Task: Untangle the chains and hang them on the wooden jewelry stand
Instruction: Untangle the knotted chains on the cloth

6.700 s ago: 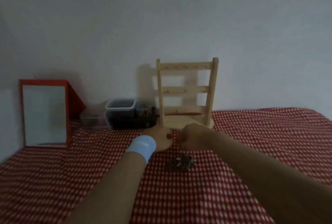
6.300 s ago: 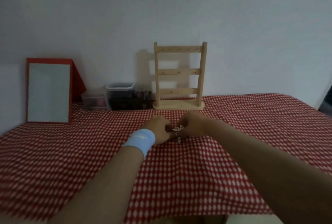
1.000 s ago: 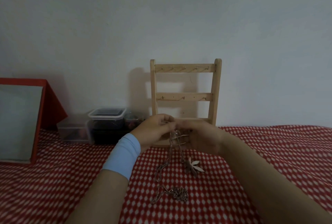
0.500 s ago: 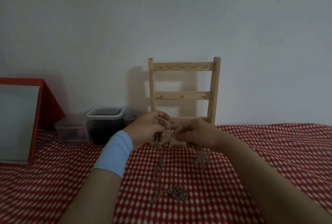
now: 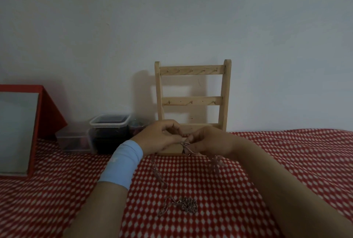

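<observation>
My left hand (image 5: 160,138) and right hand (image 5: 208,140) pinch the tangled chains (image 5: 186,147) between curled fingers (image 5: 170,127), just before the wooden jewelry stand (image 5: 192,70) at the bench's (image 5: 296,161) far edge; loose links trail to a heap nearer me.

The left forearm (image 5: 99,209) is bare. At the wrist, just behind the left hand (image 5: 160,138), it wears a wide, soft, light-blue fabric wristband (image 5: 124,161) with a small, faint white mark on one side. The right forearm (image 5: 277,180) and right hand (image 5: 210,140) are bare.
</observation>
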`<control>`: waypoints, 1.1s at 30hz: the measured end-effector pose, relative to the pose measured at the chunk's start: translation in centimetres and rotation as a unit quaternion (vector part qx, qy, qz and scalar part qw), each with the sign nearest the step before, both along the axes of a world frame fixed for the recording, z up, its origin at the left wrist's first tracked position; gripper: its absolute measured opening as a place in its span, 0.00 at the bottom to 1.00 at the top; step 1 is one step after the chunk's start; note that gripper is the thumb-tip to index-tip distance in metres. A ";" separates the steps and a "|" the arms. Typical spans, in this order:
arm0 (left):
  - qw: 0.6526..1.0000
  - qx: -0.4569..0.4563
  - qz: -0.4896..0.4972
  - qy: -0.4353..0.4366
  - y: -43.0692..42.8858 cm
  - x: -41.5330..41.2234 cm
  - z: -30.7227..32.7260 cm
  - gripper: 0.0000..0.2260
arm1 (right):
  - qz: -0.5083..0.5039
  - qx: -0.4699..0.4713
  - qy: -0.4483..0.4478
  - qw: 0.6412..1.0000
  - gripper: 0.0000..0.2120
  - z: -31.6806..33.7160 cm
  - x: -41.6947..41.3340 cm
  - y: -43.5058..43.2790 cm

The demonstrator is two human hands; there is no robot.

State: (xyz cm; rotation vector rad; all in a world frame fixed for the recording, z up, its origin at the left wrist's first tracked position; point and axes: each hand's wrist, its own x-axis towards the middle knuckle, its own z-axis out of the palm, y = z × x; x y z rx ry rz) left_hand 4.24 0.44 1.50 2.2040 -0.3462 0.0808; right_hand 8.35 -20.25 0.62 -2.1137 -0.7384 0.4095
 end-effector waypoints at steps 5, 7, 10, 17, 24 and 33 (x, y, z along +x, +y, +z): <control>1.000 0.014 0.013 -0.018 0.2 0.4 -0.7 0.09 | -0.002 0.095 0.108 0.990 0.09 -0.2 0.1 0.0; 1.000 0.000 0.014 -0.018 0.6 0.6 -0.8 0.11 | 0.006 0.137 0.167 0.976 0.12 -0.2 0.2 0.0; 1.000 -0.007 -0.010 -0.008 0.9 0.4 -0.7 0.12 | 0.035 0.214 0.237 0.947 0.19 -0.6 0.8 0.1; 0.996 -0.038 0.026 -0.074 -0.2 0.7 -0.8 0.03 | -0.020 0.263 0.232 0.936 0.17 -0.9 0.8 0.0; 0.984 -0.160 0.057 0.045 -0.2 0.6 -0.8 0.08 | -0.056 0.087 0.098 0.990 0.09 -0.1 -0.3 -0.1; 0.969 -0.217 0.007 0.115 -1.4 0.2 -0.9 0.07 | -0.045 0.033 0.055 0.997 0.09 0.4 -0.1 -0.3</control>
